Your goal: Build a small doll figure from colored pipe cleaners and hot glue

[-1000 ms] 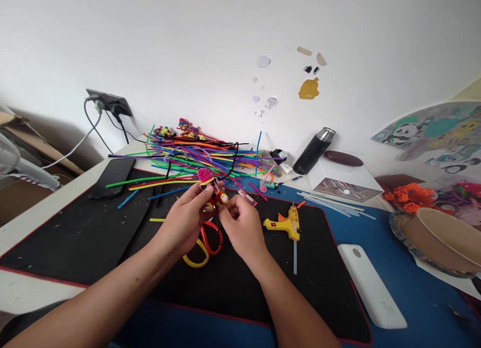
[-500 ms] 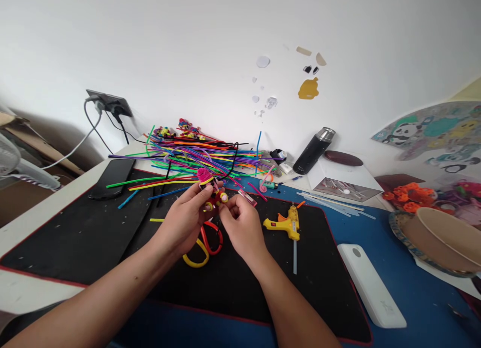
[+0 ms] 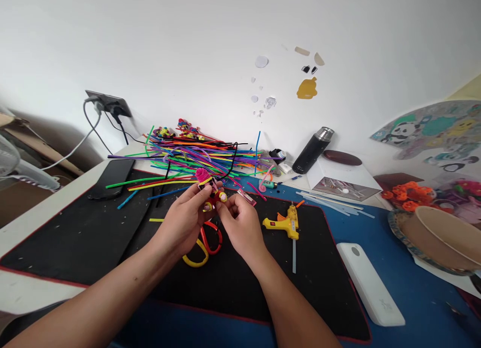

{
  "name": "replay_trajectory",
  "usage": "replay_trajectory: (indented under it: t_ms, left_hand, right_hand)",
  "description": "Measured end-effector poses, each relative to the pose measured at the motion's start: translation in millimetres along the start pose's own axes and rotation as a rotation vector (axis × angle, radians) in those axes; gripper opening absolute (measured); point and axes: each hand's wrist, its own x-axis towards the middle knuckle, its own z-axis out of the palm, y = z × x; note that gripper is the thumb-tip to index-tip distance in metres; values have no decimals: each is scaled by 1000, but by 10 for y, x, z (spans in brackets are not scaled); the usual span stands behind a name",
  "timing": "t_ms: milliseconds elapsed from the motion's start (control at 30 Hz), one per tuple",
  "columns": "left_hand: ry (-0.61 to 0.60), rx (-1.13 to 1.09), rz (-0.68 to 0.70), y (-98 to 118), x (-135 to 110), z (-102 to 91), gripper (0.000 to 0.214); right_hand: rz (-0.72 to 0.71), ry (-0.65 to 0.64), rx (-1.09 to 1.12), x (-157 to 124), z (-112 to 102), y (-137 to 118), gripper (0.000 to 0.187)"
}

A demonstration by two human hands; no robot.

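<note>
My left hand (image 3: 185, 214) is closed around a small pipe-cleaner figure (image 3: 203, 177) with a fuzzy pink top and a red lower part, thumb across its middle. My right hand (image 3: 242, 224) pinches at the figure's lower right, beside a round white and yellow end. Fingers hide much of the figure's body. Under the hands, scissors with one yellow and one red handle (image 3: 213, 238) lie on the black mat (image 3: 233, 288). Just beyond my right fingers is a small red and white packet (image 3: 247, 197).
A pile of coloured pipe cleaners (image 3: 195, 155) spreads along the wall, with several finished figures (image 3: 183, 123) behind. To the right lie a yellow glue gun (image 3: 287, 223), clear glue sticks (image 3: 330, 203), a black flask (image 3: 312, 150) and a white power bank (image 3: 370, 283). At left rests a phone (image 3: 111, 179).
Almost nothing differs. The figure is tilted very slightly between my hands, and the whole view has shifted a few pixels.
</note>
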Motion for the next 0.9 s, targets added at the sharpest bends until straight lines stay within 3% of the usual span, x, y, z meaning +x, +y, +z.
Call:
replay_trajectory:
  t_ms: [900]
  left_hand:
    - [6, -28, 8, -1, 1, 5, 30]
  right_hand:
    - [56, -38, 118, 18, -23, 6, 32]
